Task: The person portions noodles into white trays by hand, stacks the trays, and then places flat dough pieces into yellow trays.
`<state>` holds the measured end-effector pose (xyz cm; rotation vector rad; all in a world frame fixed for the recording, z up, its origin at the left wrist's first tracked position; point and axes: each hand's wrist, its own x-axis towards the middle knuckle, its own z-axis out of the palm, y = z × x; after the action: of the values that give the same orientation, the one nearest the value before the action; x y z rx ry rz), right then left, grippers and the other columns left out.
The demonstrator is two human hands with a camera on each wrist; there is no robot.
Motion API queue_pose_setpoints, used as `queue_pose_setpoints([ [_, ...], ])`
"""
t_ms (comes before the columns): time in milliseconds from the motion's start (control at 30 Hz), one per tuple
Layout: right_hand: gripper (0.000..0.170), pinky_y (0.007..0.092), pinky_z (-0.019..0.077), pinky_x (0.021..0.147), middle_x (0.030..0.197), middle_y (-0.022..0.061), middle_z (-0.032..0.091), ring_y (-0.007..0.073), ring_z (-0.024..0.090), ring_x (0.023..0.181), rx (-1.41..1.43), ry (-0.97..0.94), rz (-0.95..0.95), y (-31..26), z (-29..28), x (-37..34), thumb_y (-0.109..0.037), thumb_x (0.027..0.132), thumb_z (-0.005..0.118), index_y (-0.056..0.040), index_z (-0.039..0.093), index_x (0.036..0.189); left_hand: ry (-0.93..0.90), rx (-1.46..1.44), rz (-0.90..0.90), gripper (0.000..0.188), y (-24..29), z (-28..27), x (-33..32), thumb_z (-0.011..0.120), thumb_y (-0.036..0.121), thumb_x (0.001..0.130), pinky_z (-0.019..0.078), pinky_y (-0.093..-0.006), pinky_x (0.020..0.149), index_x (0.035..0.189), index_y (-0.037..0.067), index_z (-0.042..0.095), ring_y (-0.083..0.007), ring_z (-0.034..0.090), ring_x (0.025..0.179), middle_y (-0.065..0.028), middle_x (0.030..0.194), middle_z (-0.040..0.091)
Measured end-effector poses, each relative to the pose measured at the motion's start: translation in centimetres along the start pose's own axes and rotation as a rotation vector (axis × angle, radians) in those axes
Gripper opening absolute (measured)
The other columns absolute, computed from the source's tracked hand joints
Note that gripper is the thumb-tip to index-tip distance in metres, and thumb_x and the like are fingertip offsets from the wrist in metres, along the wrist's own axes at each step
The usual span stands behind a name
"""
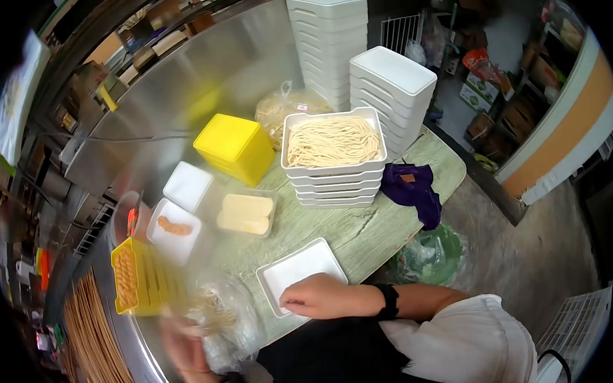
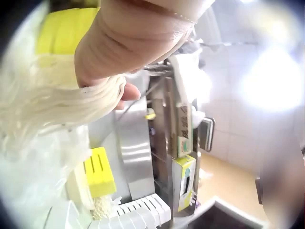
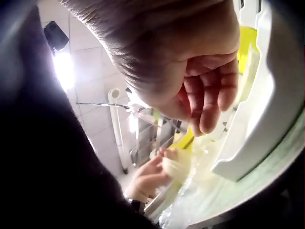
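Note:
My left hand [image 1: 184,345] grips a bundle of pale noodles [image 2: 90,102] over a clear plastic bag [image 1: 238,316] at the table's near left. The noodle strands fan out from between thumb and fingers in the left wrist view; in the head view this hand is blurred. My right hand [image 1: 319,297] hovers over the near right corner of a white tray [image 1: 303,261], fingers loosely curled with nothing in them. The tray's bottom is bare.
Behind stands a stack of white trays [image 1: 337,188], the top one full of noodles [image 1: 333,141]. Taller stacks of white containers [image 1: 330,38] rise behind it. Yellow containers [image 1: 231,147], a tub with pale slabs [image 1: 245,213] and a purple cloth [image 1: 412,189] are around.

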<state>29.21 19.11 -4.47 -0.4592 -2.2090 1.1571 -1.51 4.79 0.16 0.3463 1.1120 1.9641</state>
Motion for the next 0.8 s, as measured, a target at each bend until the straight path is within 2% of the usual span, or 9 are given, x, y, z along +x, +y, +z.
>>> queue_pose_setpoints([
  [100,0.008,0.0370,0.0526,0.062,0.080,0.0092,0.069,0.0291,0.067,0.071,-0.077,0.140,-0.045,-0.4,-1.9,-1.4,-0.013,0.088,0.068,-0.0071,0.069,0.093,-0.083,-0.289,-0.148,0.038,-5.9,-3.8,-1.2,0.049,0.024,0.105,0.0521,-0.0297,0.085,0.138,0.004,0.051,-0.0125,0.062,0.088,-0.0043,0.109,0.065],
  [200,0.010,0.0341,0.0540,0.062,0.084,0.0117,0.071,0.0250,0.069,0.070,-0.097,0.155,0.036,0.4,-3.6,-2.6,-0.008,0.086,0.069,-0.0038,0.069,0.095,-0.014,0.092,-0.083,0.037,-6.7,-1.3,-4.1,0.049,0.023,0.104,0.0507,-0.0312,0.090,0.136,0.004,0.052,-0.0142,0.061,0.096,-0.0051,0.115,0.064],
  [267,0.004,0.0353,0.0534,0.061,0.079,0.0105,0.069,0.0263,0.068,0.068,-0.078,0.241,0.040,1.2,-4.0,-3.0,-0.004,0.086,0.066,-0.0035,0.068,0.089,0.028,0.137,-0.078,0.038,-6.1,-0.8,-4.1,0.049,0.024,0.104,0.0495,-0.0334,0.093,0.137,0.004,0.052,-0.0160,0.061,0.102,-0.0057,0.117,0.063],
  [300,0.006,0.0343,0.0528,0.062,0.079,0.0110,0.067,0.0249,0.067,0.068,-0.117,0.211,0.102,1.4,-4.6,-3.4,-0.002,0.086,0.064,-0.0018,0.067,0.091,0.041,-0.105,-0.153,0.040,-5.9,-1.7,-3.7,0.048,0.025,0.105,0.0488,-0.0348,0.095,0.137,0.003,0.050,-0.0172,0.060,0.105,-0.0064,0.119,0.063],
  [367,0.007,0.0316,0.0510,0.063,0.078,0.0113,0.065,0.0223,0.064,0.067,-0.114,0.223,0.135,1.9,-5.5,-4.1,-0.003,0.088,0.061,-0.0005,0.066,0.094,-0.109,-0.214,-0.119,0.045,-6.2,-3.2,-3.1,0.044,0.031,0.106,0.0465,-0.0385,0.101,0.140,0.002,0.047,-0.0217,0.059,0.114,-0.0093,0.127,0.061],
  [533,0.012,0.0293,0.0476,0.066,0.076,0.0097,0.062,0.0200,0.060,0.070,-0.085,0.382,0.321,5.0,-6.2,-7.3,-0.007,0.093,0.057,0.0007,0.063,0.087,-0.112,-0.351,-0.119,0.052,-5.8,-1.6,-3.7,0.041,0.036,0.106,0.0411,-0.0451,0.110,0.144,0.000,0.041,-0.0270,0.052,0.129,-0.0155,0.142,0.052],
  [633,0.014,0.0331,0.0473,0.066,0.076,0.0111,0.062,0.0228,0.060,0.071,-0.032,0.421,0.516,6.3,-6.1,-8.3,-0.009,0.093,0.058,0.0003,0.061,0.083,0.095,-0.322,-0.147,0.048,-6.3,-0.4,-3.8,0.044,0.034,0.105,0.0460,-0.0405,0.101,0.139,0.000,0.044,-0.0220,0.059,0.112,-0.0107,0.125,0.060],
  [733,0.015,0.0378,0.0461,0.063,0.074,0.0132,0.061,0.0291,0.059,0.066,-0.330,0.320,0.250,6.2,-5.0,-7.5,-0.011,0.092,0.059,-0.0008,0.061,0.081,-0.091,-0.382,-0.105,0.034,-8.9,-3.4,-3.1,0.047,0.028,0.105,0.0467,-0.0295,0.081,0.127,0.001,0.051,-0.0127,0.053,0.083,-0.0010,0.093,0.055],
  [800,0.016,0.0401,0.0442,0.060,0.072,0.0145,0.059,0.0331,0.056,0.064,-0.459,0.284,0.139,5.8,-4.9,-7.0,-0.012,0.092,0.059,-0.0013,0.061,0.080,-0.021,-0.451,-0.166,0.024,-8.1,-3.4,-3.5,0.048,0.024,0.105,0.0401,-0.0251,0.071,0.118,0.004,0.052,-0.0093,0.042,0.072,0.0026,0.083,0.043],
])
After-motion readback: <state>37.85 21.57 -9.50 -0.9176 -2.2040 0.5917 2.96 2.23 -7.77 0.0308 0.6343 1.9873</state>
